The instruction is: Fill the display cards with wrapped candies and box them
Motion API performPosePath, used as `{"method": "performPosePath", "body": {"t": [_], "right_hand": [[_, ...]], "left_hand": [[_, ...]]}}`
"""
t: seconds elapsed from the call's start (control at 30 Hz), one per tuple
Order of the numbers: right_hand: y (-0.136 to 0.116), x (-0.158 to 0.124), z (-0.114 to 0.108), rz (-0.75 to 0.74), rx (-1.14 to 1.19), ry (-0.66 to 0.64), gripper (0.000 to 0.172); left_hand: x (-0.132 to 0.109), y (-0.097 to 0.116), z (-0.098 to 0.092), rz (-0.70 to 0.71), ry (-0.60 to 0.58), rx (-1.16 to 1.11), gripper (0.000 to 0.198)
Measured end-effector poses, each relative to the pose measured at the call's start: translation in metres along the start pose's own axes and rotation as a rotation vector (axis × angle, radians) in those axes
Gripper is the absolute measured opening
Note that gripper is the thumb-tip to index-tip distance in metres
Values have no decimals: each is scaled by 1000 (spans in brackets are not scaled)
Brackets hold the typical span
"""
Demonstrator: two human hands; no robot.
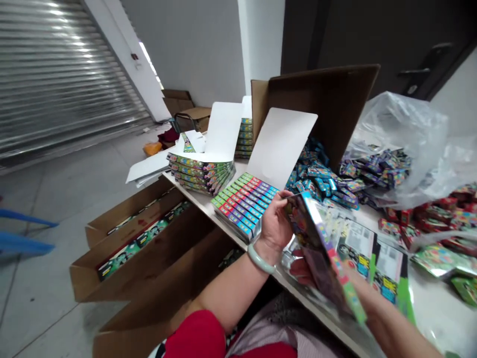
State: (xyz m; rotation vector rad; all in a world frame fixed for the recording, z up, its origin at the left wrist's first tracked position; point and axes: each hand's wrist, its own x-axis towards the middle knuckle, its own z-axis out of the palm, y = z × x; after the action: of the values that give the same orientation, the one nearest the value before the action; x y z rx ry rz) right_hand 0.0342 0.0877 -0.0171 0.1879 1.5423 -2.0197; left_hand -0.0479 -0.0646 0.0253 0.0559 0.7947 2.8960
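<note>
A flat printed box, tilted on its side, is held up over the table's front edge. A row of small coloured packets shows along its right side. My left hand, with a pale green bangle at the wrist, grips its upper left corner. From behind and below, my right hand supports the same box; its fingers are partly hidden. Just left of it lies an open display box filled with rows of green, red, purple and blue packets, its white lid raised.
Stacked printed boxes stand at the table's left end. Loose blue packets, purple packets and red packets are heaped beyond, near a plastic bag. Flat printed sleeves lie right. Cardboard cartons sit on the floor.
</note>
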Motion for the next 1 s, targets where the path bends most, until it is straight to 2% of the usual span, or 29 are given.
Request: {"method": "performPosePath", "body": {"t": [0.07, 0.13, 0.23, 0.33, 0.4, 0.47, 0.57, 0.7, 0.8, 1.0], "right_hand": [[-2, 17, 22, 33, 126, -81, 43], [-15, 29, 32, 44, 183, -117, 36], [-40, 40, 32, 50, 149, -107, 32], [-59, 48, 27, 6, 67, -28, 34], [-66, 54, 24, -49, 0, 33, 36], [-70, 59, 23, -97, -73, 74, 38], [-72, 64, 25, -130, -156, 80, 39], [-74, 69, 31, -157, -179, 85, 42], [-72, 70, 33, -171, -175, 91, 43], [-66, 69, 31, -190, -107, 84, 43]], "left_hand": [[8, 11, -8, 25, 9, 28, 14], [15, 31, -21, 96, 32, 187, 19], [26, 70, -48, 240, 105, 429, 19], [31, 106, -76, 290, 150, 503, 19], [30, 123, -90, 297, 167, 546, 19], [27, 131, -98, 287, 167, 580, 21], [20, 128, -101, 212, 136, 616, 28], [13, 106, -94, 49, 22, 639, 43], [9, 91, -87, -20, -73, 644, 49], [-1, 79, -81, -94, -82, 657, 47]]}}
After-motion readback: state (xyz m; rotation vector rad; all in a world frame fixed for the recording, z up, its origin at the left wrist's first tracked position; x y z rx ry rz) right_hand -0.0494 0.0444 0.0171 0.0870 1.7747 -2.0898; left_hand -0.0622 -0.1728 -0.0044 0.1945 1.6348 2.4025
